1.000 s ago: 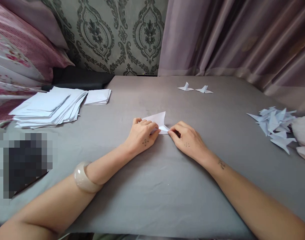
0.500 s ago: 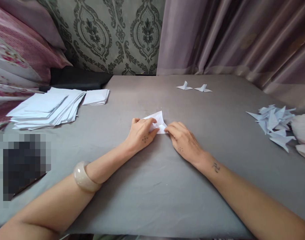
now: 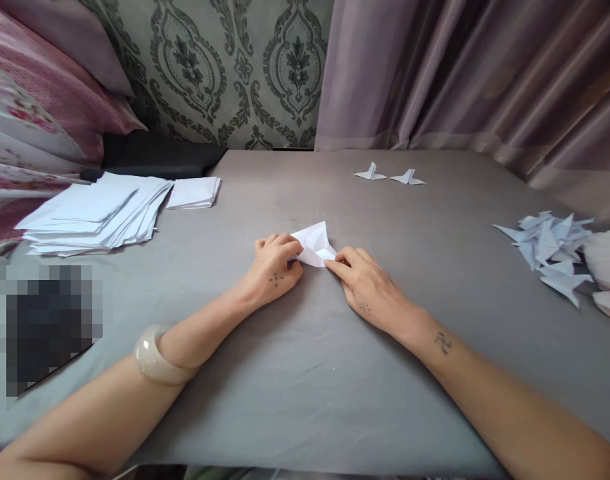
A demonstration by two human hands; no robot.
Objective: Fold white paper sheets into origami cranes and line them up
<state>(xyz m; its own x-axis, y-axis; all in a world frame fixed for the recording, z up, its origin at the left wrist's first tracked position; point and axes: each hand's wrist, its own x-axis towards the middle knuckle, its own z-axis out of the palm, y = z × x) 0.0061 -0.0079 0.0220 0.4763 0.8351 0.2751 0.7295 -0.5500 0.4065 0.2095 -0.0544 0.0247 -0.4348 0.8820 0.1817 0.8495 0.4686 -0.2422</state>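
Bench: the grey-covered bench (image 3: 305, 393) spans the area before you.
Bangle: a pale, glossy bangle (image 3: 159, 359) encircles your left forearm.
Masked item: a dark pixelated item (image 3: 45, 327) lies to your left; its identity cannot be told.
Right hand: your right hand (image 3: 369, 288) places a fingertip at the near right corner of the paper; the thumb is hidden, so you cannot tell whether the fingers are clamped.
Left hand: your left hand (image 3: 275, 270) bends its fingers over the paper's left end, thumb just below; whether they clamp it, you cannot tell.
Workpiece: the partly folded white paper (image 3: 313, 241) sits between both hands, mid-bench, one point raised at the far side.
Right side: a heap of folded pieces (image 3: 549, 240) touches or adjoins pale fabric (image 3: 607, 270).
Left side: a large paper stack (image 3: 97, 210) stands beside a smaller stack (image 3: 195, 192).
Far side: two winged paper figures (image 3: 370, 173) rest near the curtain (image 3: 385, 73).
Background: patterned wall (image 3: 242, 73).
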